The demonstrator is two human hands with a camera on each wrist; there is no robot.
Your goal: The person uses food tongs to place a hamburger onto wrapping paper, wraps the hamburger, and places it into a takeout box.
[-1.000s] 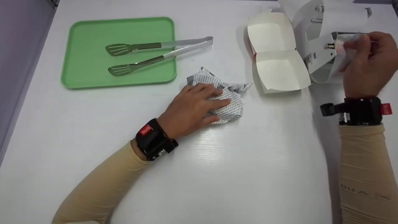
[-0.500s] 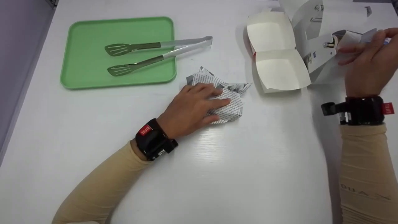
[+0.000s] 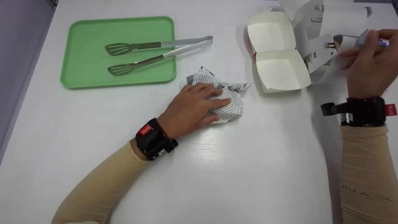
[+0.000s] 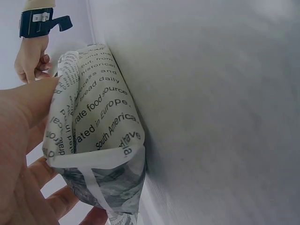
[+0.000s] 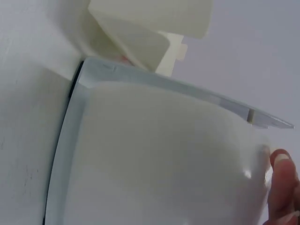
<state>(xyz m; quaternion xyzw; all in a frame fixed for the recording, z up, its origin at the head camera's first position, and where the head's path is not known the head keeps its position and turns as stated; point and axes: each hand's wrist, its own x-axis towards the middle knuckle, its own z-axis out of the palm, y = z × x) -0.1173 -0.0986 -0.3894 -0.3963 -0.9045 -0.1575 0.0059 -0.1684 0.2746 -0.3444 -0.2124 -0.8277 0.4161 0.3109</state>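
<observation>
A small parcel (image 3: 231,109) wrapped in newsprint-patterned paper lies mid-table. My left hand (image 3: 189,109) rests on it, fingers spread over the paper. In the left wrist view, folded edges show along the parcel (image 4: 108,101), the thumb at its side. At the far right, my right hand (image 3: 373,67) is at a white label dispenser (image 3: 321,54) with metal rods. Thumb and forefinger pinch the end of a label strip (image 3: 362,37), with a blue mark near the fingers. The right wrist view has the dispenser's curved white sheet (image 5: 164,150) filling the middle, fingertips (image 5: 283,180) at its right edge.
A green tray (image 3: 87,56) stands at the back left, with slotted tongs (image 3: 146,63) lying across its right rim. Between parcel and dispenser, an unfolded paper burger box (image 3: 281,68) sits with its white inside up. A wall (image 3: 21,56) borders the table's left side.
My right hand has shifted slightly right at the dispenser, and the strip end at its fingertips now stands up with blue showing. The left hand and the parcel have stayed in place.
</observation>
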